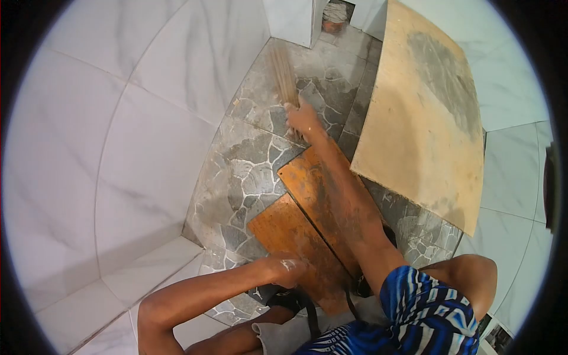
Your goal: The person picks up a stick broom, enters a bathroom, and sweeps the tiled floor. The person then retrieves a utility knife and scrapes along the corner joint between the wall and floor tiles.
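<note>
My right hand [305, 120] reaches far forward, its fingers wrapped round a bundle of thin brown bristles, a hand broom [283, 74], blurred at its far end. The broom is over the stone-patterned floor [254, 171], which has pale smears on it. My left hand [290, 270] hangs low near my knees, over the lower orange-brown wooden board [284, 222]; its fingers are mostly hidden. A second orange-brown board [305, 177] lies beside the first, under my right forearm. Dark stains mark both boards.
A large tan plywood sheet [420, 136] with a grey patch stands at the right. White marbled wall tiles [160, 136] rise at the left, with a tiled ledge [154, 266] below. At the top, a small opening holds a reddish object [335, 26].
</note>
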Action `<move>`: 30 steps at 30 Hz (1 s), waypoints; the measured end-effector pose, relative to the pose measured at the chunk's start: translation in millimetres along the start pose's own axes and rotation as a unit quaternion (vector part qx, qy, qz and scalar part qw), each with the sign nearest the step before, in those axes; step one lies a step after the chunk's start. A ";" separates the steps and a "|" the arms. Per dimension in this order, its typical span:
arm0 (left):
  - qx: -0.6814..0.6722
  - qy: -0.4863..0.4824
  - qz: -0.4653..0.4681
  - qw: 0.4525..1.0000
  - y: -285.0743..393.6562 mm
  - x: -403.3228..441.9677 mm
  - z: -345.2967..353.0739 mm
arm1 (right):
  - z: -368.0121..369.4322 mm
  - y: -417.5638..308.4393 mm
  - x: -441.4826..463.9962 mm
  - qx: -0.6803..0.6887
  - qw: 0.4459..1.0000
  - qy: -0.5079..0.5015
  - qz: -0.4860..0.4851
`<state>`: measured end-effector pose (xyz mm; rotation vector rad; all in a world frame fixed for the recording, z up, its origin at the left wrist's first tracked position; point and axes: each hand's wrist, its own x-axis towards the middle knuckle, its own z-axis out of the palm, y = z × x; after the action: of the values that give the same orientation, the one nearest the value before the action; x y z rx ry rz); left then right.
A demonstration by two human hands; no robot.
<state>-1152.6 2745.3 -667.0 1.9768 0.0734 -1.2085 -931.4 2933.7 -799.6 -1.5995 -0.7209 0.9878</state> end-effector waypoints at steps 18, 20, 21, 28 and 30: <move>-0.054 0.001 0.026 0.998 -13.6 18.5 23.5 | -17.4 -61.6 -52.0 0.204 0.968 0.020 0.146; -0.041 -0.018 0.019 0.999 -22.2 31.0 33.2 | -20.8 -85.2 -74.7 0.205 0.969 -0.006 0.138; -0.035 -0.008 0.024 0.999 -18.1 26.7 31.7 | -20.0 -79.0 -68.4 0.189 0.971 -0.027 0.144; 0.002 0.039 0.039 0.998 4.9 -9.3 -1.0 | -30.8 -57.8 -38.7 0.198 0.966 0.037 0.163; -0.016 0.036 0.053 0.998 2.0 -4.6 5.7 | -29.4 -72.1 -63.3 0.200 0.965 0.048 0.163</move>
<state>-1158.4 2741.8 -663.5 1.9697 0.0230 -1.0623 -932.9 2883.9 -712.4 -1.4156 -0.1726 1.1971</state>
